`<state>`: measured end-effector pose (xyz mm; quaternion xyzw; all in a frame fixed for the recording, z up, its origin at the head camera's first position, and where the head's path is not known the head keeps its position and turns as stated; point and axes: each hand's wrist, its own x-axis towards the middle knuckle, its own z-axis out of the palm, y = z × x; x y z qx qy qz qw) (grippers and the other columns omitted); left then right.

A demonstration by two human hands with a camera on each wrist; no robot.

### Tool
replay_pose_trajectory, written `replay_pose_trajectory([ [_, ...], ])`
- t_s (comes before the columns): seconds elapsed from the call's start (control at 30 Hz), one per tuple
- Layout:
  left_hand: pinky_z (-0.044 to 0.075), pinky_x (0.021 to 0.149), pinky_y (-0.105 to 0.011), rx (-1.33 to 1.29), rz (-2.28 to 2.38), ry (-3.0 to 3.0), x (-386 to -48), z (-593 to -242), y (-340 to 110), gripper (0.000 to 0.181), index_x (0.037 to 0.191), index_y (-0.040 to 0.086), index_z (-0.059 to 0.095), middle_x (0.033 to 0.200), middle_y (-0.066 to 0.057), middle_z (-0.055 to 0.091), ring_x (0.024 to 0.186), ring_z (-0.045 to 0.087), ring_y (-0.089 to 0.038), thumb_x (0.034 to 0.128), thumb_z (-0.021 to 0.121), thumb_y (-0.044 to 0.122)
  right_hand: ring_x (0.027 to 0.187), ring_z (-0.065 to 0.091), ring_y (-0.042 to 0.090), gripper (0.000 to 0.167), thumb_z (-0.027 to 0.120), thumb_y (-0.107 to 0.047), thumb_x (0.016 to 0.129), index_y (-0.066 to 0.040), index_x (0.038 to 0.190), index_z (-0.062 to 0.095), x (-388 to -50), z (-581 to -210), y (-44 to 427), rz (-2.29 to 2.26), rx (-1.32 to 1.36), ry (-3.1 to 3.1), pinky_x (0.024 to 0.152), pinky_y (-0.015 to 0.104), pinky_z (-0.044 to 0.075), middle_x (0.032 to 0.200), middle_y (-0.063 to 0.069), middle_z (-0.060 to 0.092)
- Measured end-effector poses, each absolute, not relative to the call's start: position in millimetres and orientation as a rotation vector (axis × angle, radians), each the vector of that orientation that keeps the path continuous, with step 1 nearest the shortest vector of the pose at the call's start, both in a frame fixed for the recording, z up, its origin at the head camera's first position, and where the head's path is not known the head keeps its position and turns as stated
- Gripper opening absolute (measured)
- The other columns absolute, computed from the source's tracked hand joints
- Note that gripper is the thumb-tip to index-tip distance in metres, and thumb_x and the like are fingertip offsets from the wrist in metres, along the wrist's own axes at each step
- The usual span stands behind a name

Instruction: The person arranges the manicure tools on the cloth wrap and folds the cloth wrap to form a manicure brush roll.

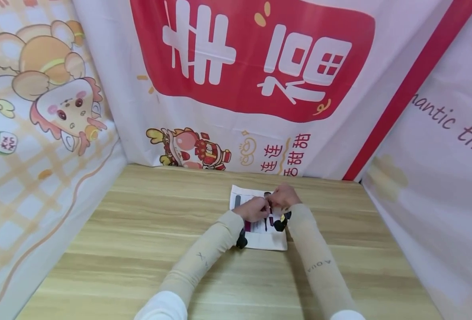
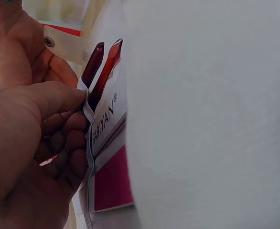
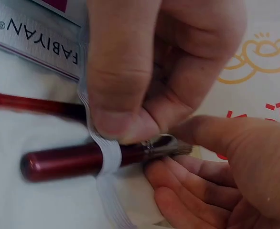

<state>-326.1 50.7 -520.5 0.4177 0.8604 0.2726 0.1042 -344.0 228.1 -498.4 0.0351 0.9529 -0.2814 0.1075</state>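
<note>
Low centre in the head view, the left hand's [image 1: 254, 209] fingers pinch an elastic band [image 3: 111, 158] around a brush [image 3: 66, 163] (dark red); the right hand's [image 1: 284, 197] fingers curl round its bristled end.

Wood-grain table [image 1: 120, 266]; printed cloth walls [image 1: 220, 100]

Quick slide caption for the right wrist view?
Left hand pinches a white elastic band crossing a burgundy brush; right hand at the bristle end.
</note>
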Motion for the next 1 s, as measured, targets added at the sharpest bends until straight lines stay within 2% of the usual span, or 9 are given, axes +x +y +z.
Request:
replay_pose_trajectory([
  [0.13,0.043,0.071,-0.023,1.228,0.805,2.529,-324,-520,54,0.02,0.08,0.004,0.065,0.073,0.002,0.055,0.069,0.051,-0.01,0.0985,0.059,0.0,0.055,0.057,0.013,0.039,0.073,-0.031,0.095,-0.007,0.065,0.069,-344,-500,227,-0.823,0.168,2.811,0.052,0.027,0.044,0.066,0.005,0.071],
  [0.23,0.048,0.078,-0.024,1.211,0.798,2.551,-322,-518,55,0.016,0.087,0.003,0.069,0.081,-0.001,0.063,0.077,0.057,-0.011,0.0998,0.059,0.002,0.054,0.056,0.014,0.04,0.073,-0.03,0.096,-0.007,0.063,0.068,-343,-496,228,-0.811,0.205,2.795,0.052,0.028,0.044,0.063,0.005,0.068],
  [0.33,0.051,0.084,-0.026,1.217,0.791,2.569,-326,-522,57,0.015,0.093,0.004,0.073,0.091,-0.004,0.07,0.083,0.061,-0.012,0.1,0.059,0.002,0.054,0.056,0.014,0.035,0.074,-0.028,0.095,-0.005,0.068,0.073,-341,-492,230,-0.801,0.207,2.771,0.051,0.027,0.043,0.062,0.005,0.068],
  [0.43,0.048,0.077,-0.024,1.186,0.793,2.542,-330,-526,59,0.023,0.08,0.009,0.067,0.078,0.0,0.063,0.074,0.057,-0.011,0.1001,0.058,0.002,0.056,0.063,0.015,0.026,0.076,-0.023,0.092,-0.003,0.075,0.078,-338,-489,231,-0.823,0.201,2.737,0.054,0.027,0.048,0.066,0.007,0.072],
  [0.53,0.044,0.072,-0.023,1.126,0.803,2.517,-330,-525,58,0.027,0.076,0.011,0.062,0.074,0.003,0.055,0.068,0.052,-0.009,0.1013,0.058,0.004,0.06,0.07,0.016,0.019,0.077,-0.019,0.09,-0.002,0.081,0.079,-335,-489,232,-0.875,0.168,2.702,0.057,0.027,0.054,0.071,0.009,0.076],
  [0.7,0.049,0.078,-0.025,1.069,0.813,2.523,-325,-521,54,0.017,0.09,0.007,0.07,0.087,-0.002,0.065,0.075,0.057,-0.01,0.1022,0.059,0.004,0.062,0.072,0.016,0.017,0.076,-0.016,0.09,-0.001,0.081,0.078,-330,-490,231,-0.922,0.133,2.677,0.059,0.027,0.058,0.071,0.009,0.076],
  [0.87,0.048,0.077,-0.024,1.076,0.808,2.524,-324,-522,54,0.016,0.09,0.007,0.07,0.088,-0.002,0.066,0.076,0.057,-0.01,0.1017,0.059,0.004,0.063,0.071,0.016,0.019,0.076,-0.019,0.091,-0.003,0.081,0.079,-328,-491,233,-0.906,0.133,2.677,0.061,0.028,0.058,0.073,0.008,0.077],
  [1.0,0.048,0.077,-0.022,1.127,0.823,2.53,-328,-519,48,0.014,0.092,0.008,0.072,0.088,0.0,0.067,0.077,0.058,-0.008,0.1009,0.061,0.006,0.062,0.064,0.013,0.025,0.075,-0.026,0.095,-0.006,0.081,0.076,-327,-488,241,-0.858,0.117,2.702,0.06,0.027,0.052,0.073,0.004,0.075],
])
